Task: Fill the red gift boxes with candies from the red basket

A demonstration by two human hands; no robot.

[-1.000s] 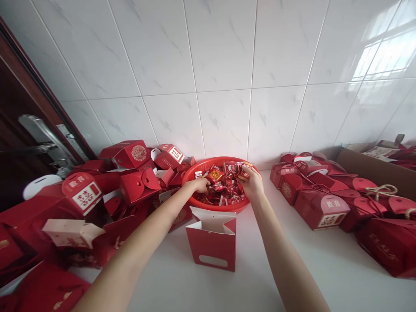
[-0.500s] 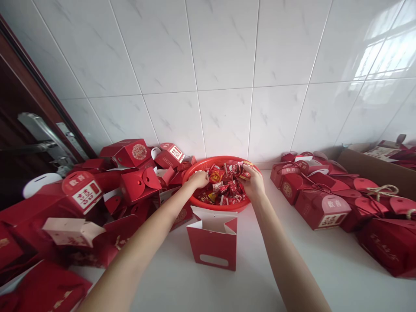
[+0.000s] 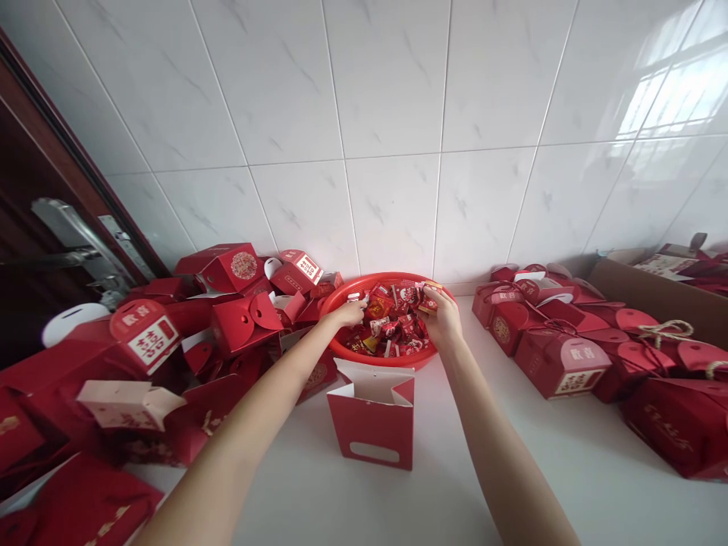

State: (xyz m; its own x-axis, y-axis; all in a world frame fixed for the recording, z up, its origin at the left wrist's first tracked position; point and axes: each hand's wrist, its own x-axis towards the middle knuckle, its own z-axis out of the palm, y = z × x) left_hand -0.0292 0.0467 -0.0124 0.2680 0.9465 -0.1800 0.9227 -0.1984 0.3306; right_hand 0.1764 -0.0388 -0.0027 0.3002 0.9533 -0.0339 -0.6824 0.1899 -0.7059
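A red plastic basket (image 3: 328, 350) holds a heap of wrapped candies (image 3: 392, 322) in red and gold. On its left side my left hand (image 3: 346, 314) reaches over the rim, fingers pinched on what looks like a small wrapped candy, mostly hidden. My right hand (image 3: 444, 317), at the basket's right side, is closed around several red-and-gold wrapped candies (image 3: 432, 296). In front of the basket a red paper gift box (image 3: 372, 428) stands upright on the white surface with its top open. Neither hand touches this box; its inside bottom is hidden.
Many red gift boxes (image 3: 244, 322) are piled at the left, near a door handle (image 3: 73, 227). Closed red boxes (image 3: 560, 360) stand in rows at the right, beside a brown cardboard carton (image 3: 654, 292). A tiled wall (image 3: 392, 205) rises behind the basket.
My left hand's fingers have shifted slightly within the basket, and a small whitish-red piece now shows at their tips. My right hand keeps its candies in nearly the same place.
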